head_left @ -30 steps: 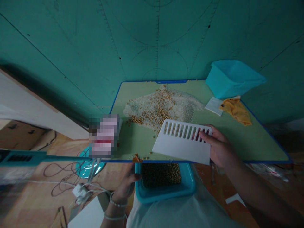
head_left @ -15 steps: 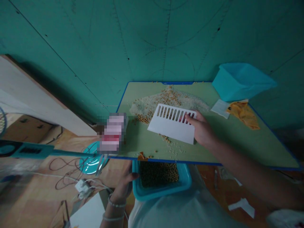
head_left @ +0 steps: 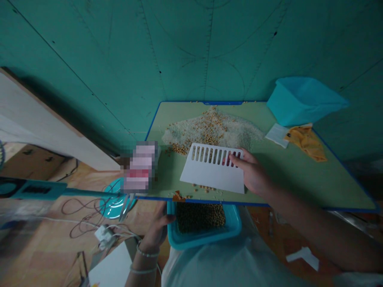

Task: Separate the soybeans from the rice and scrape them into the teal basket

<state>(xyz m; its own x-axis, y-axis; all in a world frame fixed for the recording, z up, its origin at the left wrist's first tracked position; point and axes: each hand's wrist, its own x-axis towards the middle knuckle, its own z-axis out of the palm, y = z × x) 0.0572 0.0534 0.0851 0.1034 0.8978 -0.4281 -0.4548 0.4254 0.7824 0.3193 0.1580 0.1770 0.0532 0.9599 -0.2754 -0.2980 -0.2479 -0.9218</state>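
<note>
My right hand [head_left: 254, 175] grips the right end of a white slotted scraper [head_left: 213, 168], whose lower edge rests on the green board [head_left: 299, 175] near its front edge. A few beans [head_left: 206, 188] lie just in front of the scraper. Behind it spreads a pile of white rice mixed with yellow beans [head_left: 209, 129]. My left hand [head_left: 157, 233] holds the left rim of a teal tray [head_left: 203, 235] of beans, kept below the board's front edge.
A teal bin [head_left: 305, 99] stands at the board's back right, with a white paper [head_left: 277, 134] and a yellow cloth [head_left: 305, 141] beside it. A pixelated pink object [head_left: 139, 165] sits at the board's left edge. Cables [head_left: 89, 223] and a teal plate [head_left: 112, 203] lie on the floor.
The scraper went back toward the pile, then came forward again toward the front edge, dragging a few beans with it. My left hand and the tray stayed put.
</note>
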